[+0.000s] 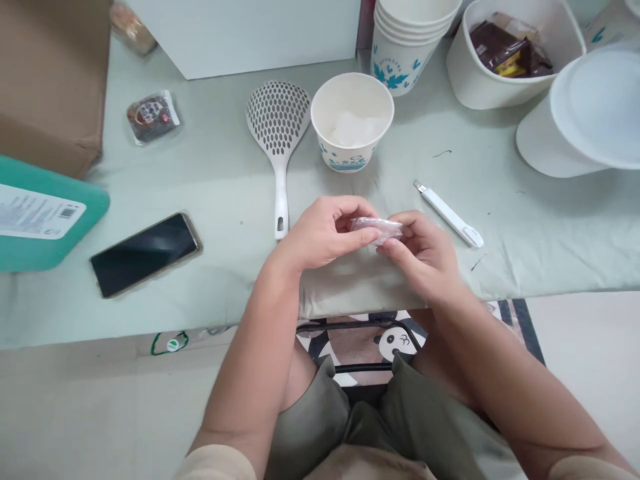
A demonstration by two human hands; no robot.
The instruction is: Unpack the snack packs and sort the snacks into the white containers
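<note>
Both my hands pinch a small packet in clear, shiny wrapping (pixel 380 228) just above the table's front part; what is inside it I cannot make out. My left hand (pixel 325 233) grips its left end, thumb in front. At the right end, my right hand (pixel 425 250) closes on it with thumb and fingers. Behind my hands stands a paper cup (pixel 353 117) with whitish, crumpled material inside. A grey skimmer (pixel 279 133) lies left of the cup, its handle toward me. To the right rests a white box cutter (pixel 449 213), its metal tip showing.
On the left lie a phone (pixel 146 255), a wrapped snack (pixel 153 117), a green container (pixel 50 240) and a cardboard box (pixel 50 80). Stacked paper cups (pixel 400 57), a white tub (pixel 480 80) of dark packets and a lidded white tub (pixel 555 133) stand at the back right.
</note>
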